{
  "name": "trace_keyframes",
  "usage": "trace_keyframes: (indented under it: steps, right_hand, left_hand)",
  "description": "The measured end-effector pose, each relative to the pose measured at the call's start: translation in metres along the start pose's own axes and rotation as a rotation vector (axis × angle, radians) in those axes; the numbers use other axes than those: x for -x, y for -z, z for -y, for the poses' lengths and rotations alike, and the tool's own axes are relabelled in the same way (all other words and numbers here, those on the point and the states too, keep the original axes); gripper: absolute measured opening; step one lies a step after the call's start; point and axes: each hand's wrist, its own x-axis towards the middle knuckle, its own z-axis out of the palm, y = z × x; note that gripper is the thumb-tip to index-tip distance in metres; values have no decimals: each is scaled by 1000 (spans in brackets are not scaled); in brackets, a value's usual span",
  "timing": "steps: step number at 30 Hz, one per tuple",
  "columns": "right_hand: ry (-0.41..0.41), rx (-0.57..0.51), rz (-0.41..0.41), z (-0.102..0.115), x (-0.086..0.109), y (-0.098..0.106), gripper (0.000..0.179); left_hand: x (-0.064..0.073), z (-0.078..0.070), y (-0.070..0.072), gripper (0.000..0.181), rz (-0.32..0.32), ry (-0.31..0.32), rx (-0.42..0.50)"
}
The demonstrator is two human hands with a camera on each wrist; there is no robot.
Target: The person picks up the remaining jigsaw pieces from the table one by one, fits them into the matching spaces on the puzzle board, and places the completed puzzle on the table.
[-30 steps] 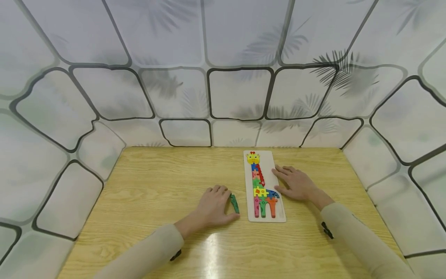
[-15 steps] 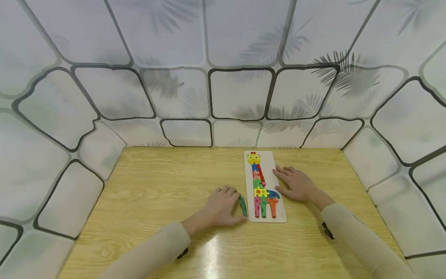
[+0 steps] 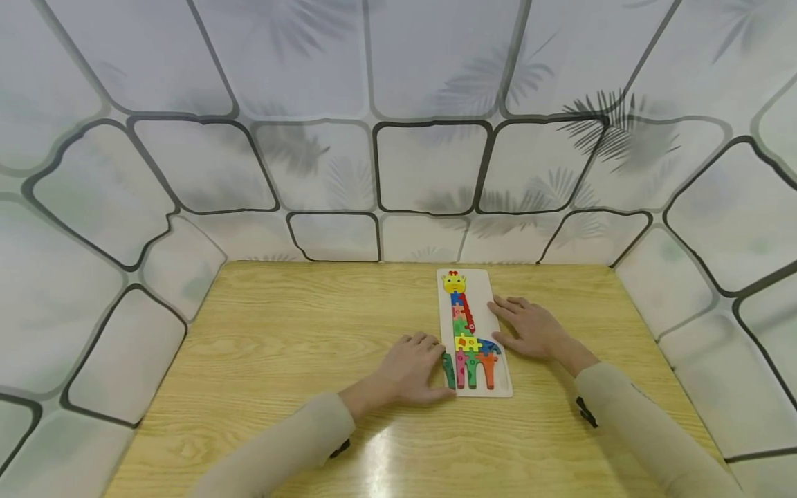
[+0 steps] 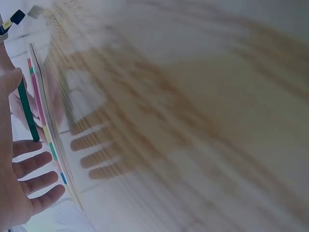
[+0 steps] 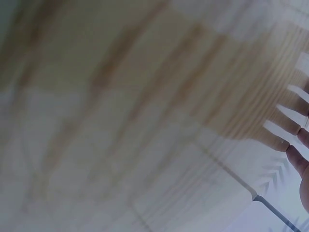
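Note:
A dark green puzzle piece (image 3: 449, 371) is pinched between the thumb and index finger of my left hand (image 3: 407, 370), at the lower left edge of the puzzle board (image 3: 482, 283). The left wrist view shows this green piece (image 4: 28, 111) edge-on, spanning thumb to fingertip above the table. On the white board lies a giraffe of interlocking coloured pieces: a yellow head (image 3: 454, 282), a neck, a body and legs. My right hand (image 3: 530, 328) rests at the board's right edge with fingers extended. Only a few of its fingers (image 5: 297, 159) show in the right wrist view.
The board lies on a wood-grain table (image 3: 299, 325). Pale walls (image 3: 429, 166) with a stone-outline pattern stand behind and at both sides. A patch of glare lies near the table's front.
My left hand has moved right with the green piece, from the bare table to the board's left edge. The right hand and the board look still.

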Motion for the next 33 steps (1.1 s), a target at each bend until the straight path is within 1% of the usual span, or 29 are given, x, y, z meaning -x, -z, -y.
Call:
trace_keyframes:
  steps: [4,10,14,19,22,27,33]
  right_hand:
    - [5,10,-9,-1,0,-2,74]
    - [3,16,-21,-3,0,-5,74]
    - [4,15,-29,-2,0,-4,74]
    - [7,11,-31,-1,0,-3,73]
    - [7,7,-34,-1,1,-3,73]
    - [4,13,-36,-1,1,-3,73]
    - [9,16,-38,-1,0,-4,73]
  left_hand:
    - [-4,-4,0,85,-1,-14,-9]
    - [-10,-10,-2,85,14,-26,10]
    - [-14,-12,-4,86,11,-38,1]
    - [-19,-15,-3,83,-1,-38,4]
    - [-23,-17,0,83,-1,-45,-26]
    - [-28,-22,4,87,29,-59,-59]
    - [-34,-27,4,86,54,-72,-42]
